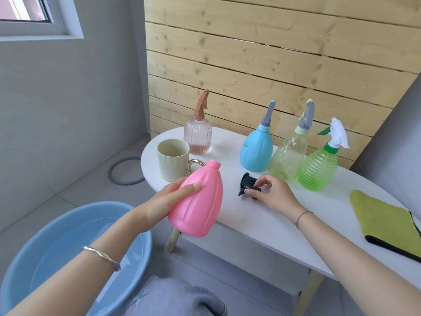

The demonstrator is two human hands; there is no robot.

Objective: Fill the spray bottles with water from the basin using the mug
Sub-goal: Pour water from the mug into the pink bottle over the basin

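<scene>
My left hand (167, 200) grips a pink spray bottle (200, 201) with no cap on its neck, held tilted above the table's near edge. My right hand (271, 192) pinches the black spray head (247, 182), which lies on the white table (262, 215). A cream mug (173, 161) with a gold handle stands at the table's left end. A blue basin (68, 247) holding water sits on the floor at lower left. Behind stand several capped spray bottles: a clear pink one (197, 133), a blue one (257, 147), a pale green one (290, 151) and a bright green one (319, 165).
A green cloth (385, 222) with a black edge lies folded at the table's right end. A wooden slat wall rises right behind the table. A grey ring (125, 171) lies on the tiled floor to the left. My grey-clad knee (180, 297) is at the bottom.
</scene>
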